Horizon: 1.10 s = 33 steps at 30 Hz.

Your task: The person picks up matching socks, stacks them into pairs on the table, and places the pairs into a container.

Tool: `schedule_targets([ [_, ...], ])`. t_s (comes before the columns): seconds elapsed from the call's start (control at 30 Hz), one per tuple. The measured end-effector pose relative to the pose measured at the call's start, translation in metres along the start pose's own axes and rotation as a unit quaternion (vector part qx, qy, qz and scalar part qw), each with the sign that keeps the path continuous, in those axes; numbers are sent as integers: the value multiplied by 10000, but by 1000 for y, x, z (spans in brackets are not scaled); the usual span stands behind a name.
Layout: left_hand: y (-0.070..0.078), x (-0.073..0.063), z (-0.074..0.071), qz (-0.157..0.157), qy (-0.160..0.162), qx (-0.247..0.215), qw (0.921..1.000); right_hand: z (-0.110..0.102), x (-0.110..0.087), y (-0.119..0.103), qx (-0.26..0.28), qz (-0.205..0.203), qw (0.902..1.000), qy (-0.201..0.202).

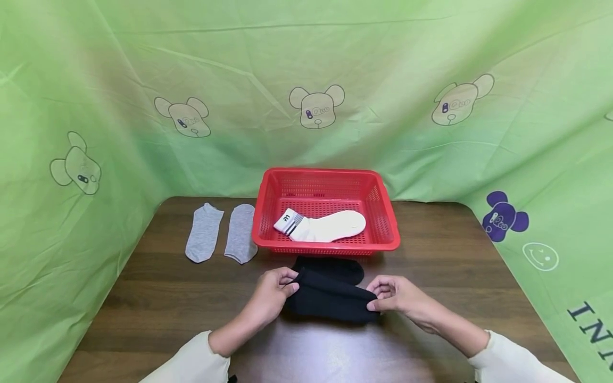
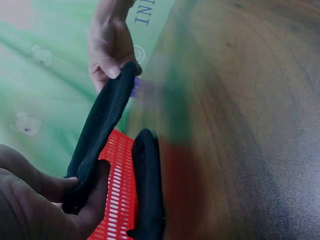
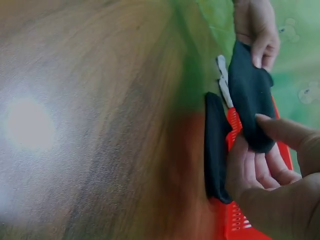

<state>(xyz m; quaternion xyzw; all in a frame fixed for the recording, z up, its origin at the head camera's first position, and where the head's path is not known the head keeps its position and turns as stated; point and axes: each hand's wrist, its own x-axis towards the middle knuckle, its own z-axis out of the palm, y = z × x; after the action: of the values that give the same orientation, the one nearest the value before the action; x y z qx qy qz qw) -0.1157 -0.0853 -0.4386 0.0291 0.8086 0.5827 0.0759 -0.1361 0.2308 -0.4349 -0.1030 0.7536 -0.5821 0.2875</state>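
Observation:
Both hands stretch a black sock [image 1: 330, 298] between them, raised above the table in the two wrist views. My left hand [image 1: 274, 292] pinches one end between thumb and fingers. At the other end, my right hand [image 1: 397, 295] pinches the sock, thumb on top and fingers beneath, as the right wrist view shows. A second black sock [image 1: 335, 268] lies flat on the table just behind the held one, which partly covers it in the head view. That second sock [image 2: 147, 185] sits close along the basket's front.
A red plastic basket [image 1: 390, 234] stands at the back middle, with a white striped-cuff sock [image 1: 335, 226] inside. Left of it, two grey socks [image 1: 204, 234] lie side by side on the wooden table [image 1: 158, 298]. Green printed cloth [image 1: 373, 143] hangs behind and at the sides.

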Motion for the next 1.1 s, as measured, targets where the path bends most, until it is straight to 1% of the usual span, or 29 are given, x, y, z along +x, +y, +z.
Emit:
schedule_targets([
  [0.13, -6, 7, 0, -219, 84, -23, 9997, -4, 4, -2, 450, 140, 9982, 370],
  [0.23, -9, 13, 0, -332, 195, 0, 9993, -5, 10, -3, 775, 279, 9941, 705],
  [0.33, -11, 21, 1, -318, 356, 177, 9987, -3, 18, -4, 1203, 438, 9853, 1133],
  [0.4, -13, 27, 1, -240, 468, 390, 9979, -2, 24, -3, 1453, 478, 9781, 1412],
  [0.5, -18, 35, 2, -114, 593, 716, 9956, 2, 33, -2, 1625, 518, 9682, 1830],
  [0.63, -24, 46, 0, 5, 735, 1160, 9905, 6, 46, 0, 1625, 468, 9613, 2175],
  [0.77, -28, 53, -1, 122, 819, 1546, 9845, 8, 56, 2, 1526, 491, 9580, 2377],
  [0.93, -36, 59, 1, 336, 863, 1842, 9785, 12, 65, 7, 984, 616, 9583, 2610],
  [1.03, -41, 60, 4, 581, 901, 2180, 9700, 13, 68, 11, 610, 593, 9591, 2700],
  [1.1, -44, 59, 6, 823, 975, 2480, 9603, 13, 70, 13, 364, 539, 9586, 2771],
])
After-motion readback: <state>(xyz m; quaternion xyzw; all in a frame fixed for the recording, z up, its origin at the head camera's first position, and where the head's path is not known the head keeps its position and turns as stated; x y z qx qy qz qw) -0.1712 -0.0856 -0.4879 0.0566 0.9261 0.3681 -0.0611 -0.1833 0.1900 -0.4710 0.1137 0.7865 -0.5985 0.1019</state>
